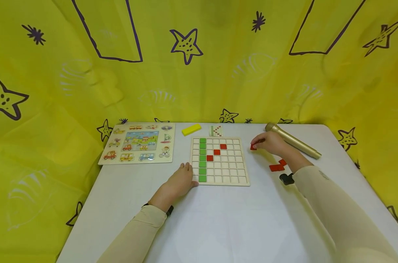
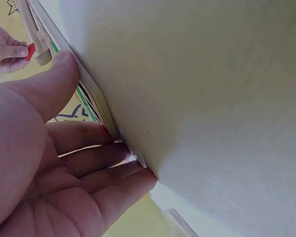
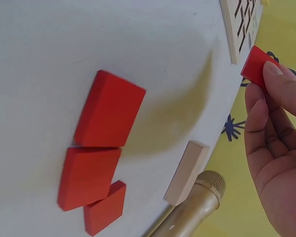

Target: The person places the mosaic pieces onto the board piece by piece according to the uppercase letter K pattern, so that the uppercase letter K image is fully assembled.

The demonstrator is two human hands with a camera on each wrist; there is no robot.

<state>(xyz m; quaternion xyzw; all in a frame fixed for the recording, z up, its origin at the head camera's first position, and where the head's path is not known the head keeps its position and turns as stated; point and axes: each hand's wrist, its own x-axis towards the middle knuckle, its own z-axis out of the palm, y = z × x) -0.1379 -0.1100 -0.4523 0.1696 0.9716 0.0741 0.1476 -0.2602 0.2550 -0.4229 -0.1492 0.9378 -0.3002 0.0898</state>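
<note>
A wooden grid board lies mid-table, with a column of green square tiles and three red tiles set on a diagonal. My left hand rests at its near left corner; the fingers lie against the left side and the thumb touches the near edge, as the left wrist view shows. To the right of the board, my right hand pinches a red square tile between thumb and fingers, raised above the table. Three loose red tiles lie on the table near the right forearm.
Behind the board are a small pattern card and a yellow block. A picture puzzle board lies at left. A gold microphone lies at back right, near a pale wooden block. Yellow curtain surrounds the table.
</note>
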